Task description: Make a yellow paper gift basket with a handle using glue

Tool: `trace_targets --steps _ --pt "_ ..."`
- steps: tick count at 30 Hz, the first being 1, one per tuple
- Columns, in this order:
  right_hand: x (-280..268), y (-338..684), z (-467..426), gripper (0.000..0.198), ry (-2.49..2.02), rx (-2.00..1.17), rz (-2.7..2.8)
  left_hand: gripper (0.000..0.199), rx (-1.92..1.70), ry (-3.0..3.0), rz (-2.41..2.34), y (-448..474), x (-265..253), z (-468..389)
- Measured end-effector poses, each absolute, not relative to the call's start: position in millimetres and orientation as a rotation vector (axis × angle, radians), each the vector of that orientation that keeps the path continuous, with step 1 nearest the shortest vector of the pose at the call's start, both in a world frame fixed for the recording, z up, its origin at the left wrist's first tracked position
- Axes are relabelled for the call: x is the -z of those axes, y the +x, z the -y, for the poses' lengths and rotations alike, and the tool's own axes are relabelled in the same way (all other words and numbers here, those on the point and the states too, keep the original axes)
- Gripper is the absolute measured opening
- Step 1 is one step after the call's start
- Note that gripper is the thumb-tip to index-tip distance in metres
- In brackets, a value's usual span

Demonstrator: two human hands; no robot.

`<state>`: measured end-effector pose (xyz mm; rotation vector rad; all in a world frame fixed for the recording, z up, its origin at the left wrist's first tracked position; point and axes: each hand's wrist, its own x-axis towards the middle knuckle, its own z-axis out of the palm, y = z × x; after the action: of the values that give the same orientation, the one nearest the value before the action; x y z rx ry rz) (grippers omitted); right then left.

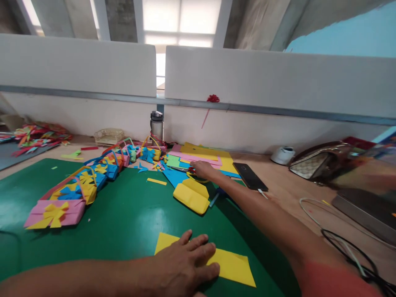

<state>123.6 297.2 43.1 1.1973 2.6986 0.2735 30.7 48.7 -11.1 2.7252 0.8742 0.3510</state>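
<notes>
My left hand [188,264] lies flat with its fingers apart on a yellow sheet of paper [233,266] at the table's near side. Stretched far forward, my right hand [201,170] has its fingers round the red handles of a pair of scissors [181,168], whose blades point left. Just in front of that hand sits a folded yellow paper pouch [192,197]. Blue paper [175,177] lies beneath the scissors, and stacked coloured sheets [227,159] are behind them. My right fingertips are partly hidden.
A row of small paper bags with bows, the nearest a pink bag [72,214], runs along the left of the green mat [130,222]. A bottle [157,128] stands at the back. To the right are a phone [250,176], a handbag [318,163] and cables [337,243].
</notes>
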Motion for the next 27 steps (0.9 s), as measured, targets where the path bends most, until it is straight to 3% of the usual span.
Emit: trace_targets --steps 9,14,19,25,27 --pt "-40.5 130.3 -299.5 0.032 1.209 -0.185 -2.879 0.051 -0.369 2.702 -0.887 28.6 -5.6 -44.9" --pt "-60.3 133.9 -289.8 0.035 1.441 -0.206 -3.009 0.047 -0.397 2.698 -0.897 28.7 -5.5 -43.5" --pt "-88.5 135.7 -264.6 0.047 1.719 -0.166 -3.164 0.047 -0.715 2.583 -0.942 25.9 5.5 -42.5" --pt "-90.7 151.6 -186.8 0.047 1.690 0.260 -3.312 0.045 -1.205 1.881 -1.129 22.5 0.9 -49.2" --pt "-82.3 159.0 -153.6 0.047 1.585 0.764 -3.381 0.040 -1.271 1.676 -1.082 26.3 -3.8 -50.3"
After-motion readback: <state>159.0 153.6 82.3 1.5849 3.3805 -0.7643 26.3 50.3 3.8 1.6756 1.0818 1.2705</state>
